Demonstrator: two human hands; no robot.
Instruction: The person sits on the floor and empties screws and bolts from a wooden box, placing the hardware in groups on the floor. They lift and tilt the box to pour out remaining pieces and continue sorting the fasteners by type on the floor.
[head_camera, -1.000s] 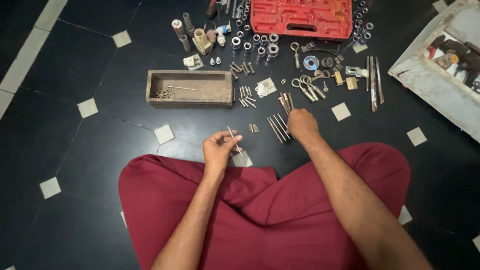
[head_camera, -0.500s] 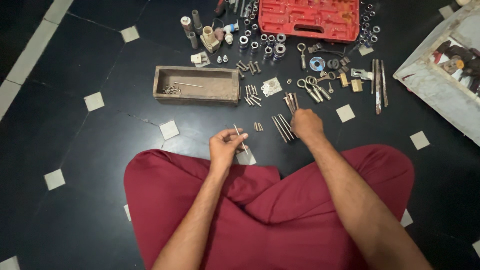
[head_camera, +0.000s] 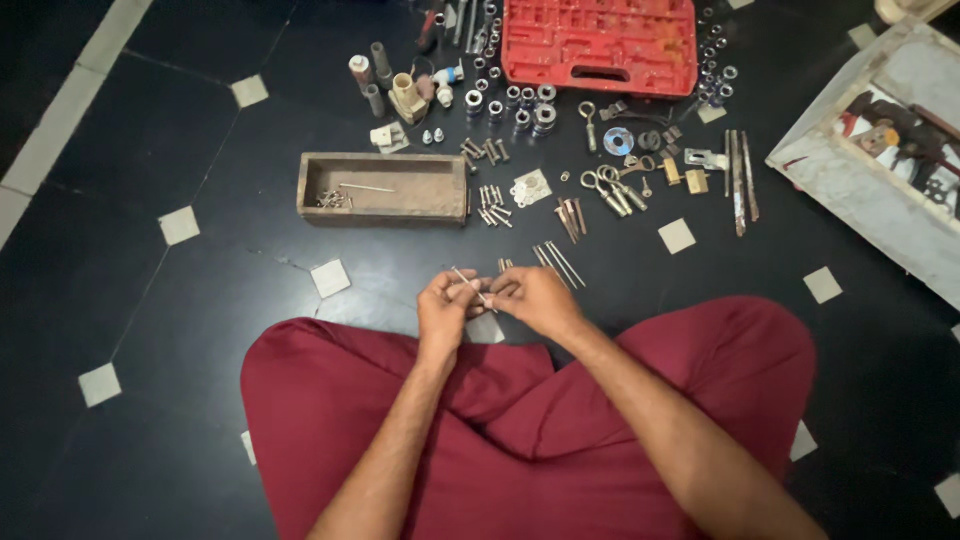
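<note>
Both hands meet just above the person's lap, over the dark tiled floor (head_camera: 200, 330). The left hand (head_camera: 445, 310) has its fingers curled shut around a thin metal rod (head_camera: 468, 287), which slants up and to the left out of the fingertips. The right hand (head_camera: 535, 300) comes in from the other side, its fingers pinched together at the lower end of the same rod, touching the left fingertips; whether it grips the rod itself or something small beside it is too fine to tell. Just beyond the fingers lie a few long nails (head_camera: 557, 262) in a loose row, and beside them a small cluster of short screws (head_camera: 505, 265). Further out from the fingertips sits an open wooden box (head_camera: 385, 187) with a few screws and a pin inside. Well beyond it stands a red tool case (head_camera: 598, 42), with rows of sockets (head_camera: 520, 100) laid in front.
</note>
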